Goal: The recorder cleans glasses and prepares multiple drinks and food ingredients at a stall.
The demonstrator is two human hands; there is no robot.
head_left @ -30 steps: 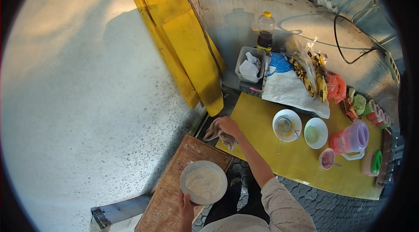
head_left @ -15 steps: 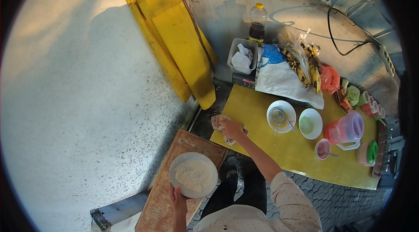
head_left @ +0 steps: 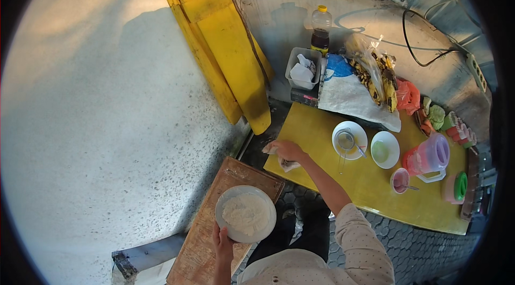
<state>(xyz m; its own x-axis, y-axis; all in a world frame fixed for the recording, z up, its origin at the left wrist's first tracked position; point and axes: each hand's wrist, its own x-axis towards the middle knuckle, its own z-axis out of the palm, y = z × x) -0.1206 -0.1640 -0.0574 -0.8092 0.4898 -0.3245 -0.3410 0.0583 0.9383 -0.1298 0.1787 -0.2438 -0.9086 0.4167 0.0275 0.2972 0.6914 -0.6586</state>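
Note:
A pale bowl of white flour (head_left: 248,213) is held by my left hand (head_left: 222,242), its fingers and thumb closed on the near left rim, over the wooden bench. Stretched out to the yellow table's left corner, my right hand (head_left: 288,151) grips a crumpled light cloth (head_left: 289,165) against the tabletop. Part of that cloth is hidden under the palm. To the right of this hand stand a white bowl with a strainer (head_left: 345,137) across it and a white bowl of pale green liquid (head_left: 381,151).
On the yellow table (head_left: 316,119) stand a pink pitcher (head_left: 426,156), a small pink cup (head_left: 399,180) and a green-lidded jar (head_left: 456,188). Bananas (head_left: 378,84), a plastic tub (head_left: 301,70) and an oil bottle (head_left: 320,30) are at the back. The wooden bench (head_left: 214,199) adjoins a white wall.
My right hand has shifted slightly with the cloth, which is now bunched closer under the palm. The bowl of flour has moved a little to the right in view.

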